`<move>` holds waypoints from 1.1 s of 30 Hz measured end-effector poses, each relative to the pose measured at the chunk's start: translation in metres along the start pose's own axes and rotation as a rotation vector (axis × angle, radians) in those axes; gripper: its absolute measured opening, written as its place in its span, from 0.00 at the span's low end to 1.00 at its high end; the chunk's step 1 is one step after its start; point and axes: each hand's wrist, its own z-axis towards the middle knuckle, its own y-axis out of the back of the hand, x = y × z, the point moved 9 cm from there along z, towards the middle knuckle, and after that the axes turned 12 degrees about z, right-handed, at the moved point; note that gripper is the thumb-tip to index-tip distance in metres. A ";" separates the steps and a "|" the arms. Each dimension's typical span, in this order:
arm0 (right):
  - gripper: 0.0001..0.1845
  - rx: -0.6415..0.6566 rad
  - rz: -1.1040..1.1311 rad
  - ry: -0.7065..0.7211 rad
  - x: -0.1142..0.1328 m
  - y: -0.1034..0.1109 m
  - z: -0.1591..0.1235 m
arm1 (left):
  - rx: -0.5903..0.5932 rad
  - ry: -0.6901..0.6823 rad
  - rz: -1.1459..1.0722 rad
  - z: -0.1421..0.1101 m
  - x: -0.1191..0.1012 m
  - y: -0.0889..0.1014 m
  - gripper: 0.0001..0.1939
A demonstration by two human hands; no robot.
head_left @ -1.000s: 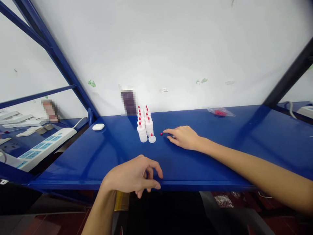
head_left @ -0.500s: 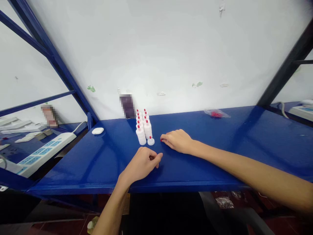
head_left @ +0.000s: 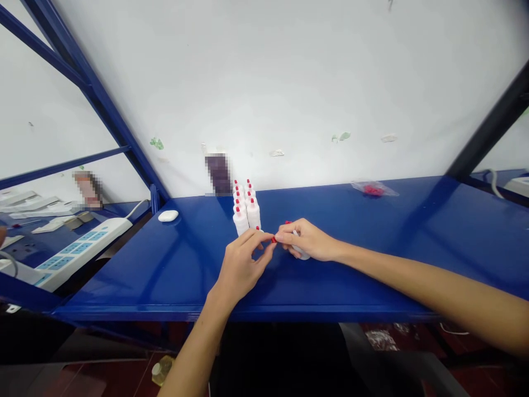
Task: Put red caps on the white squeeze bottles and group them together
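My left hand [head_left: 243, 263] is closed in a pinch, thumb and forefinger on a small red cap [head_left: 273, 239]. My right hand [head_left: 314, 240] reaches the same red cap with its fingertips. Curled in its palm and lower fingers is a white plastic lid [head_left: 305, 255], partly hidden. Another bit of red [head_left: 288, 223] shows behind the right forefinger; what it belongs to I cannot make out. Beyond my left hand stand two rows of white squeeze bottles [head_left: 253, 215] with red tips. A loose red-tipped lid [head_left: 258, 228] beside them is mostly covered by my left hand.
A clear bag of red caps [head_left: 374, 189] lies at the back right of the blue table [head_left: 351, 286]. A white rounded case [head_left: 168, 215] sits at the left. Blue metal posts [head_left: 119, 132] and a power strip [head_left: 82, 251] are farther left.
My left hand has moved up and right, its fingers now pinching the red cap. The right hand has turned slightly and come to meet it, and the white lid in it now shows.
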 end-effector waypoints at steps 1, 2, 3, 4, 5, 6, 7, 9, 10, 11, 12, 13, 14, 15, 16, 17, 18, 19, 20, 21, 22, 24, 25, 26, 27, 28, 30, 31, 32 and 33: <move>0.23 -0.010 -0.058 0.043 0.003 0.000 -0.001 | -0.009 -0.001 0.000 0.000 0.000 0.001 0.05; 0.22 -0.015 -0.118 0.091 0.007 -0.001 -0.002 | -0.012 -0.006 -0.006 0.000 -0.001 0.001 0.06; 0.21 -0.009 -0.178 0.136 0.010 -0.003 -0.004 | -0.005 -0.020 -0.018 0.000 -0.002 0.000 0.07; 0.20 0.008 -0.235 0.174 0.013 -0.006 -0.006 | 0.010 -0.044 -0.037 -0.001 -0.005 -0.001 0.08; 0.21 0.031 -0.286 0.200 0.015 -0.011 -0.008 | 0.028 -0.076 -0.058 -0.002 -0.008 -0.003 0.10; 0.21 0.053 -0.334 0.219 0.016 -0.015 -0.010 | 0.051 -0.109 -0.077 -0.003 -0.012 -0.005 0.11; 0.21 0.069 -0.381 0.232 0.017 -0.018 -0.012 | 0.080 -0.139 -0.091 -0.005 -0.016 -0.007 0.12; 0.21 0.085 -0.465 0.245 0.019 -0.023 -0.015 | 0.143 -0.178 -0.099 -0.008 -0.021 -0.011 0.12; 0.21 0.090 -0.498 0.248 0.020 -0.025 -0.016 | 0.174 -0.188 -0.094 -0.009 -0.022 -0.013 0.12; 0.20 0.092 -0.524 0.248 0.021 -0.026 -0.016 | 0.198 -0.193 -0.084 -0.011 -0.023 -0.015 0.11; 0.20 0.093 -0.544 0.247 0.021 -0.027 -0.016 | 0.213 -0.198 -0.073 -0.011 -0.023 -0.016 0.11; 0.20 0.092 -0.557 0.247 0.022 -0.028 -0.016 | 0.215 -0.203 -0.059 -0.012 -0.024 -0.016 0.11; 0.20 0.091 -0.567 0.248 0.022 -0.028 -0.016 | 0.208 -0.209 -0.045 -0.012 -0.024 -0.016 0.10; 0.19 0.089 -0.571 0.249 0.022 -0.028 -0.016 | 0.196 -0.215 -0.030 -0.012 -0.024 -0.016 0.10; 0.19 0.089 -0.573 0.249 0.022 -0.028 -0.016 | 0.183 -0.219 -0.014 -0.012 -0.024 -0.016 0.10; 0.18 0.092 -0.571 0.251 0.022 -0.028 -0.016 | 0.174 -0.223 0.003 -0.013 -0.023 -0.016 0.10; 0.18 0.098 -0.566 0.254 0.022 -0.029 -0.016 | 0.167 -0.225 0.022 -0.013 -0.023 -0.016 0.10; 0.17 0.105 -0.562 0.256 0.023 -0.030 -0.016 | 0.163 -0.227 0.044 -0.014 -0.022 -0.017 0.09; 0.17 0.113 -0.560 0.257 0.023 -0.031 -0.017 | 0.159 -0.230 0.068 -0.014 -0.022 -0.018 0.09; 0.16 0.118 -0.562 0.256 0.024 -0.031 -0.017 | 0.156 -0.236 0.093 -0.015 -0.022 -0.019 0.09; 0.16 0.122 -0.570 0.253 0.024 -0.032 -0.017 | 0.155 -0.242 0.115 -0.015 -0.022 -0.020 0.09; 0.16 0.120 -0.595 0.250 0.024 -0.033 -0.018 | 0.160 -0.255 0.142 -0.016 -0.023 -0.022 0.10; 0.17 0.117 -0.607 0.255 0.025 -0.033 -0.018 | 0.168 -0.261 0.146 -0.016 -0.024 -0.023 0.11; 0.18 0.117 -0.615 0.263 0.025 -0.033 -0.018 | 0.178 -0.267 0.148 -0.017 -0.024 -0.024 0.11; 0.18 0.120 -0.618 0.273 0.025 -0.033 -0.018 | 0.186 -0.269 0.149 -0.017 -0.025 -0.025 0.10; 0.18 0.128 -0.614 0.284 0.026 -0.034 -0.019 | 0.193 -0.271 0.151 -0.017 -0.026 -0.026 0.10; 0.17 0.149 -0.586 0.307 0.026 -0.035 -0.020 | 0.206 -0.267 0.149 -0.017 -0.027 -0.027 0.09; 0.16 0.156 -0.564 0.320 0.027 -0.035 -0.020 | 0.208 -0.262 0.142 -0.016 -0.027 -0.027 0.09; 0.14 0.160 -0.539 0.331 0.028 -0.035 -0.020 | 0.210 -0.254 0.132 -0.016 -0.027 -0.027 0.10; 0.14 0.161 -0.514 0.338 0.028 -0.035 -0.020 | 0.208 -0.244 0.122 -0.016 -0.027 -0.026 0.10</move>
